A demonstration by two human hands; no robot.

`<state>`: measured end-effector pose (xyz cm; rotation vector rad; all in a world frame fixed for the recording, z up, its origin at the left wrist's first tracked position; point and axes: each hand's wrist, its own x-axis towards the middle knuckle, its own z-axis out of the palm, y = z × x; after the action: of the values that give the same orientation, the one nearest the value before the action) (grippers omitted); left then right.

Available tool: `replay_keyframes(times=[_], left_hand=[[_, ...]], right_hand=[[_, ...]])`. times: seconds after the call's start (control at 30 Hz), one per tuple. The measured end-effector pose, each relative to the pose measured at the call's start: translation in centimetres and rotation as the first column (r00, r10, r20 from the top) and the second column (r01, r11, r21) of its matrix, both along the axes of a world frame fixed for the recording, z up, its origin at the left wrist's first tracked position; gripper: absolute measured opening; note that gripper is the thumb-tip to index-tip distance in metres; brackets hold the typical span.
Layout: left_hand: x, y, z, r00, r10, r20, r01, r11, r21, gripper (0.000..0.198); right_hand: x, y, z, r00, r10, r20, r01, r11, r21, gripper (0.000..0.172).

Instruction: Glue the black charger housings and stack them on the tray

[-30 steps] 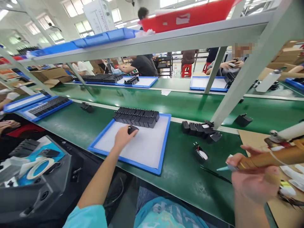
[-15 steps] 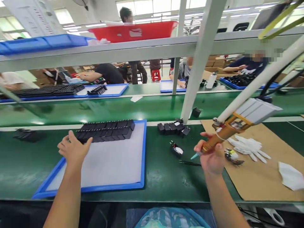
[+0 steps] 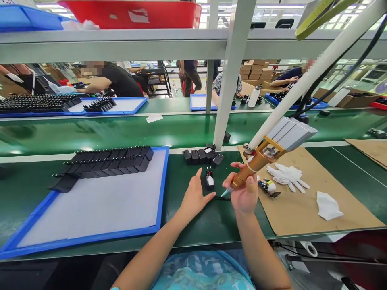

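My right hand (image 3: 245, 192) is wrapped round a gold dispensing gun (image 3: 246, 173) whose pale blue nozzle points down and left, just above a thin black strip (image 3: 222, 198) on the bench. Thumb and fingers apart, my left hand (image 3: 195, 195) is just left of an open black adapter housing (image 3: 209, 179) with metal pins and a white part inside; I see nothing in that hand. Behind the housing lie several more black adapter housings (image 3: 201, 156). To the left, rows of black adapters (image 3: 105, 163) stand along the back of a blue-rimmed tray (image 3: 161, 189).
A white arm with cables (image 3: 287, 76) carries the gun. On a cardboard sheet (image 3: 302, 217) lie white gloves (image 3: 287, 176), a small component assembly (image 3: 269, 187) and white paper (image 3: 328, 206). A metal post (image 3: 228, 76) rises behind the bench. Co-workers sit beyond.
My left hand has moved right from the tray's adapters to beside the open housing. That housing now stands more upright. Another adapter sits at the tray's left end. The view has tilted down.
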<state>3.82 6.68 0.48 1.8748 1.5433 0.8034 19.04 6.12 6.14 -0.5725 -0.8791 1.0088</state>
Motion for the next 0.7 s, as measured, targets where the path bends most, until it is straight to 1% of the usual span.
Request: replay_keyframes(times=[0.1,0.17,0.27,0.33,0.4,0.47,0.57,0.63,0.7], left_hand=[[-0.1,1.7,-0.2,0.996,-0.063,0.056,0.068,0.994,-0.081,0.102],[0.3,2.4,-0.4,0.991,-0.088,0.1,0.099,0.989,-0.112,0.104],[0.5,2.5,-0.3,0.991,-0.07,0.117,0.08,0.993,-0.09,0.099],[-0.2,1.7,0.1,0.994,-0.04,0.102,0.046,0.997,-0.056,0.094],[-1.9,0.2,0.6,0.995,-0.022,0.094,0.027,0.998,-0.048,0.089],[-3.9,-1.5,0.9,0.994,-0.007,0.106,0.018,0.994,-0.11,0.086],[-6.3,-3.6,0.8,0.988,0.005,0.152,0.036,0.964,-0.264,0.089],[-6.9,-4.4,0.4,0.983,-0.006,0.183,0.064,0.947,-0.316,0.091],[-6.9,-4.7,-0.1,0.981,-0.026,0.191,0.086,0.946,-0.312,0.084]], right_hand=[[-0.1,-0.2,0.1,1.0,0.017,0.0,-0.017,1.0,0.011,0.025],[-0.2,-0.3,0.2,1.0,0.03,-0.01,-0.029,0.999,0.02,0.025],[-0.1,-0.4,0.3,0.999,0.037,-0.021,-0.036,0.999,0.021,0.024],[-0.1,-0.4,0.2,0.999,0.038,-0.022,-0.038,0.999,0.017,0.025],[-0.1,-0.3,0.1,0.999,0.046,-0.029,-0.045,0.999,0.021,0.024],[-0.1,-0.3,0.0,0.997,0.064,-0.041,-0.062,0.997,0.037,0.023],[-0.2,-0.3,0.0,0.996,0.078,-0.052,-0.075,0.995,0.059,0.023],[-0.3,-0.3,0.0,0.996,0.08,-0.042,-0.078,0.995,0.061,0.024],[-0.4,-0.4,0.2,0.996,0.081,-0.035,-0.079,0.995,0.056,0.025]])
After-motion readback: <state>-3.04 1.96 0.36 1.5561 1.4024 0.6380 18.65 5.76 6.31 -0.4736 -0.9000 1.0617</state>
